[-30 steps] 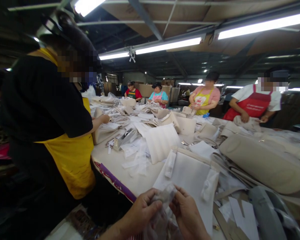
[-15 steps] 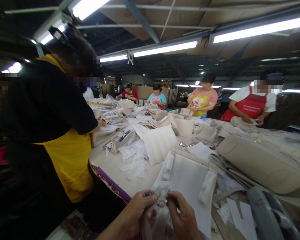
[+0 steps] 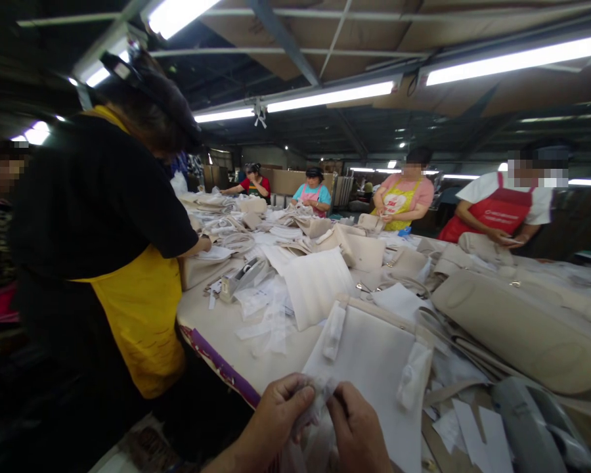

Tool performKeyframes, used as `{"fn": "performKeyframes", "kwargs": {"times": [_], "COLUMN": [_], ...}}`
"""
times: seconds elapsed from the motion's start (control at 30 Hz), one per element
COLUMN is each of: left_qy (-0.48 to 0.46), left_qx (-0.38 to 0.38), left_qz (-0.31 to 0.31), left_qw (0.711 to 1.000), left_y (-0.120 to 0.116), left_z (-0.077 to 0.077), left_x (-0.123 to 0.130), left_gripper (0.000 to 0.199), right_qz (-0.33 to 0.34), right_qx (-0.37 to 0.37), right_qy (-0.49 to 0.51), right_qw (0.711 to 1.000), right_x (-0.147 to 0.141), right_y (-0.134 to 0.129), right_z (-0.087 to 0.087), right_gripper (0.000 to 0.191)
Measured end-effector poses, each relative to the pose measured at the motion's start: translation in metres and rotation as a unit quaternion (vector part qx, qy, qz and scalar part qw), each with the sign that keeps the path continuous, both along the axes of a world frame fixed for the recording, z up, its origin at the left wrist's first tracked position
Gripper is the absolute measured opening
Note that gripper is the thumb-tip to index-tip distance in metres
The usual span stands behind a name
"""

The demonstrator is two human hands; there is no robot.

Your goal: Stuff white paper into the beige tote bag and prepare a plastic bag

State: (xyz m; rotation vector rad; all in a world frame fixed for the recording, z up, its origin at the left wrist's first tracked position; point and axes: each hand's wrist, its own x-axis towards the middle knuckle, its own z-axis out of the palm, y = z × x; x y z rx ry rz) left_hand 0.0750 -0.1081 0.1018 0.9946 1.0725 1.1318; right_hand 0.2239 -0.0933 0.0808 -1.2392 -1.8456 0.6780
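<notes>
My left hand (image 3: 280, 417) is closed, thumb on top, around a crumpled bundle of thin translucent wrapping (image 3: 316, 402). From the other side my right hand (image 3: 355, 424) pinches the same wrapping between thumb and fingers. What lies inside the bundle is hidden, and loose film trails below it. Just beyond my hands lies a beige bag (image 3: 398, 318) covered with a white sheet (image 3: 372, 358). Two wrapped parts rest on that sheet, one wrapped strip (image 3: 333, 334) at its left edge and another wrapped piece (image 3: 414, 376) at its right.
Beige bags (image 3: 522, 322) and strap pieces crowd the table (image 3: 217, 335). A grey tape dispenser (image 3: 532, 420) stands at near right, another dispenser (image 3: 239, 279) farther left. A co-worker in a yellow apron (image 3: 138, 315) stands at left; several others line the far side.
The wrapping between my hands has become more bunched, and its strip no longer hangs over my left fingers. The view has shifted slightly. A far co-worker in red has raised a hand.
</notes>
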Motion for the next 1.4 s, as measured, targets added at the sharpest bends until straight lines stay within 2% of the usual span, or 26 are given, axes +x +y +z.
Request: {"fn": "performKeyframes", "kwargs": {"times": [0.13, 0.27, 0.33, 0.43, 0.53, 0.7, 0.77, 0.83, 0.9, 0.97, 1.03, 1.07, 1.1, 1.13, 1.2, 1.23, 1.3, 1.4], "left_qy": [-0.020, -0.039, -0.014, 0.049, 0.092, -0.032, -0.064, -0.071, -0.054, -0.007, 0.047, 0.067, 0.083, 0.096, 0.128, 0.149, 0.187, 0.234], "left_qx": [0.015, 0.023, 0.041, 0.078, 0.086, -0.012, -0.025, -0.018, -0.010, -0.001, 0.015, 0.024, 0.031, 0.036, 0.039, 0.043, 0.061, 0.087], "left_qz": [0.000, -0.033, -0.037, -0.041, -0.043, -0.054, -0.060, -0.070, -0.086, -0.095, -0.099, -0.101, -0.106, -0.113, -0.135, -0.146, -0.174, -0.190], "left_qw": [1.000, 0.998, 0.998, 0.995, 0.991, 0.998, 0.996, 0.995, 0.995, 0.995, 0.994, 0.992, 0.990, 0.988, 0.982, 0.977, 0.965, 0.950], "left_y": [0.001, -0.004, -0.006, -0.008, -0.008, -0.010, -0.011, -0.011, -0.010, -0.009, -0.008, -0.008, -0.007, -0.007, -0.007, -0.007, -0.006, -0.002], "left_z": [-0.017, -0.028, -0.026, -0.017, -0.014, -0.026, -0.032, -0.035, -0.034, -0.030, -0.026, -0.025, -0.024, -0.024, -0.024, -0.024, -0.023, -0.024], "left_x": [0.006, 0.012, 0.010, 0.005, 0.003, 0.015, 0.020, 0.020, 0.017, 0.013, 0.009, 0.007, 0.005, 0.003, -0.002, -0.005, -0.012, -0.019], "left_gripper": [0.036, 0.032, 0.030, 0.028, 0.030, 0.033, 0.032, 0.029, 0.026, 0.025, 0.024, 0.024, 0.024, 0.023, 0.020, 0.018, 0.013, 0.014], "right_qz": [-0.010, -0.014, -0.010, 0.007, 0.024, 0.012, 0.003, 0.008, 0.020, 0.021, -0.013, -0.028, -0.031, -0.021, 0.029, 0.058, 0.080, 0.051], "right_qx": [-0.091, -0.221, -0.237, -0.219, -0.249, -0.347, -0.355, -0.351, -0.325, -0.245, -0.098, -0.008, 0.078, 0.153, 0.257, 0.290, 0.331, 0.344], "right_qy": [0.044, 0.116, 0.106, 0.086, 0.141, 0.302, 0.316, 0.298, 0.247, 0.147, 0.023, -0.037, -0.096, -0.155, -0.278, -0.334, -0.405, -0.446], "right_qw": [0.995, 0.968, 0.966, 0.972, 0.958, 0.888, 0.880, 0.888, 0.913, 0.958, 0.995, 0.999, 0.992, 0.976, 0.925, 0.895, 0.848, 0.825], "right_x": [-0.005, -0.006, -0.005, -0.002, -0.002, -0.009, -0.011, -0.011, -0.007, 0.000, 0.008, 0.012, 0.015, 0.018, 0.018, 0.017, 0.012, 0.003], "right_y": [-0.003, -0.001, 0.001, 0.003, 0.002, -0.004, -0.005, -0.005, -0.004, -0.003, -0.001, 0.001, 0.002, 0.004, 0.007, 0.009, 0.012, 0.014], "right_z": [0.000, -0.004, -0.005, -0.004, -0.003, -0.008, -0.010, -0.011, -0.012, -0.013, -0.012, -0.011, -0.010, -0.008, -0.006, -0.006, -0.010, -0.027], "right_gripper": [0.020, 0.020, 0.018, 0.015, 0.017, 0.026, 0.030, 0.032, 0.031, 0.027, 0.021, 0.017, 0.021, 0.033, 0.057, 0.063, 0.054, 0.025]}}
